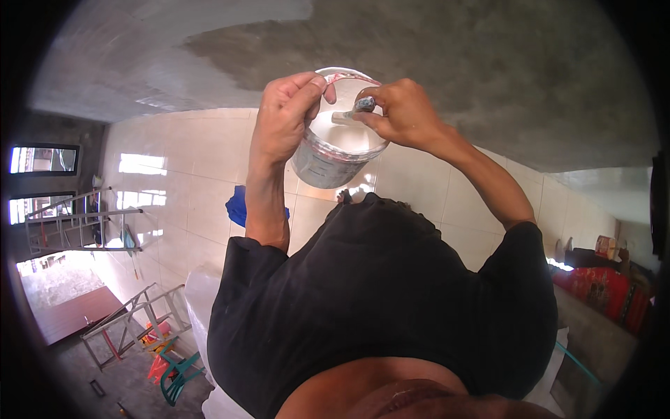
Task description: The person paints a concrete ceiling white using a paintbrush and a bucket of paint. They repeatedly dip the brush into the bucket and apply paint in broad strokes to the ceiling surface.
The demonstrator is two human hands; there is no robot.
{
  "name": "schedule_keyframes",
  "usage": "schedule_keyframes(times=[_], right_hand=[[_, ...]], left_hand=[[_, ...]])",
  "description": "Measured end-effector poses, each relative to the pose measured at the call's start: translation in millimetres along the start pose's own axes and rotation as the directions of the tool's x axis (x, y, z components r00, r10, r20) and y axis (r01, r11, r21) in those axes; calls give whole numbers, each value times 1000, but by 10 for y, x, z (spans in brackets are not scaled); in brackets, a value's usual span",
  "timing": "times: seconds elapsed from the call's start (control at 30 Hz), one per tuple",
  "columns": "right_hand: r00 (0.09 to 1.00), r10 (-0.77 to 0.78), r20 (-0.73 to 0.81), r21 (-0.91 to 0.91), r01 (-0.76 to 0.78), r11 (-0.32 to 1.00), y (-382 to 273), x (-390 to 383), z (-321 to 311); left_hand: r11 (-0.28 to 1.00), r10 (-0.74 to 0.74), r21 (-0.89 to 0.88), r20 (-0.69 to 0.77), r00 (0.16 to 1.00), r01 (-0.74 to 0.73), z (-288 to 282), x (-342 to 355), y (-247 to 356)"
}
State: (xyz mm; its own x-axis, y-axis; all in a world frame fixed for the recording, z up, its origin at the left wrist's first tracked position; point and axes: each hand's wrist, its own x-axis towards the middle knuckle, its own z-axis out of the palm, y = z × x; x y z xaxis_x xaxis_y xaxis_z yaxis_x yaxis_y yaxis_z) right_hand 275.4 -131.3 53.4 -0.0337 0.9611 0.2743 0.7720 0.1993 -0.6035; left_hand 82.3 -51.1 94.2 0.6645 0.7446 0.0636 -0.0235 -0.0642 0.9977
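Observation:
A white-smeared bucket is in front of me, its inside coated white and white paint at the bottom. My left hand is at its left rim, thumb and fingers pinched on the reddish, paint-stained handle. In my right hand, over the bucket's opening, is a paintbrush with a stained grip. Its pale end points left into the bucket. My right fingers partly hide the grip.
A grey wall, lighter at upper left, rises beyond the bucket. Blue cloth lies on the tiled floor. Metal ladders, a green plastic chair and a brown board are at left. Red items are at right.

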Motion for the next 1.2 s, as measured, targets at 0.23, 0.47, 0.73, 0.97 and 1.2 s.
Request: schedule_keyframes(times=[0.23, 0.47, 0.73, 0.97, 1.2], right_hand=[[995, 20, 93, -64, -14, 998, 2, 112, 87], [998, -3, 55, -37, 5, 999, -15, 106, 50], [997, -49, -63, 44, 52, 998, -131, -5, -105], [915, -277, -295, -122, 252, 960, 24, -31, 38], [890, -318, -327, -285, 227, 931, -142, -159, -1]], left_hand=[[1000, -12, -2, 47, 999, 12, -16, 56, 52], [999, 23, 23, 49, 999, -25, -10, 54, 53], [999, -30, -45, 10, 999, 31, -1, 0, 112], [1000, -14, 0, 5, 1000, 14, 8, -16, 103], [998, 13, -53, -27, 1000, -15, 25, -60, 98]])
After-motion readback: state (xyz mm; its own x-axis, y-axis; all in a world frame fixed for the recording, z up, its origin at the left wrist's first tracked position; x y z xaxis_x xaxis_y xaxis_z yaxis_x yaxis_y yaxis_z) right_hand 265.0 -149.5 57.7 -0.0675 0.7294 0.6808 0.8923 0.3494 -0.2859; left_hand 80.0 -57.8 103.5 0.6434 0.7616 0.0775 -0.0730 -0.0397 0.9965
